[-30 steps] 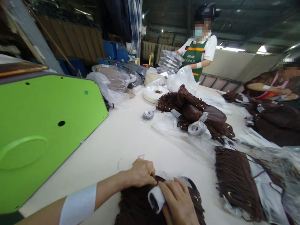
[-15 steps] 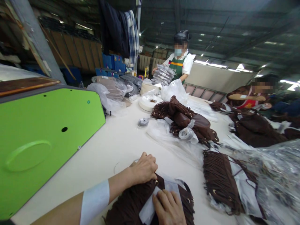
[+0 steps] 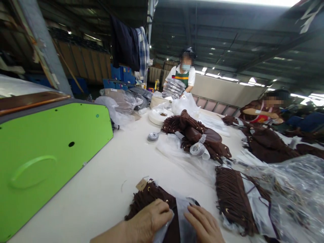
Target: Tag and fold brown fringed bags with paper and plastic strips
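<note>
A dark brown fringed bag [image 3: 141, 199] with gold-coloured eyelets lies on the table at the bottom middle. A brown paper tag [image 3: 141, 184] sticks out at its far left corner. Across the bag run pale translucent wrapping strips [image 3: 182, 216]. My left hand [image 3: 152, 217] rests on the bag with its fingers curled in and closed on the edge of a translucent strip [image 3: 164, 230]. My right hand [image 3: 204, 224] lies on the bag's right side, fingers stretched out over the other strip's edge. The near end of the bag is out of frame.
To the left stands a green machine panel [image 3: 58, 162]. Another fringed bag [image 3: 234, 197] lies right, beside clear plastic bags [image 3: 298, 195]. Brown bags [image 3: 194, 130], a white tape roll [image 3: 160, 116] and a small grey roll [image 3: 153, 136] lie ahead. Two co-workers stand across the table.
My left hand has drawn back nearer to me from the bag's far edge, uncovering the tag and eyelets. My right hand has shifted right, its fingers now straighter.
</note>
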### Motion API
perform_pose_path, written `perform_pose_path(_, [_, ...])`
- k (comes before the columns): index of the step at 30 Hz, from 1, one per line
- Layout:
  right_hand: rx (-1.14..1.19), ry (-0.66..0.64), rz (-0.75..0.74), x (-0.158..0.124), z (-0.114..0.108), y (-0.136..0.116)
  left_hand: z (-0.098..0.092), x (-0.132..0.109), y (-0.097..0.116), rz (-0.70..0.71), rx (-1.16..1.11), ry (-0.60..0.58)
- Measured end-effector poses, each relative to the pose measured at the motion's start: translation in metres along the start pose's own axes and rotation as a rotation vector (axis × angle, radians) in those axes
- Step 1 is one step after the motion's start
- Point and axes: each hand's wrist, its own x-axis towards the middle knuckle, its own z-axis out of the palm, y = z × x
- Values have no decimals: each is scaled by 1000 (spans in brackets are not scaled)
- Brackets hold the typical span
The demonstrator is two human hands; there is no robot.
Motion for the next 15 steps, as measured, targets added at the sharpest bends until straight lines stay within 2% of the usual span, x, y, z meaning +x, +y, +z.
perform_pose_path(4, [-10, -61, 20, -17, -2, 24, -11, 0, 4, -5, -69, -66])
perform_pose_path(10, [4, -91, -191, -3, 5, 20, -19, -7, 10, -8, -173, -64])
perform_pose_path(15, [129, -63, -50, 4, -1, 10, -7, -11, 7, 19, -86, -55])
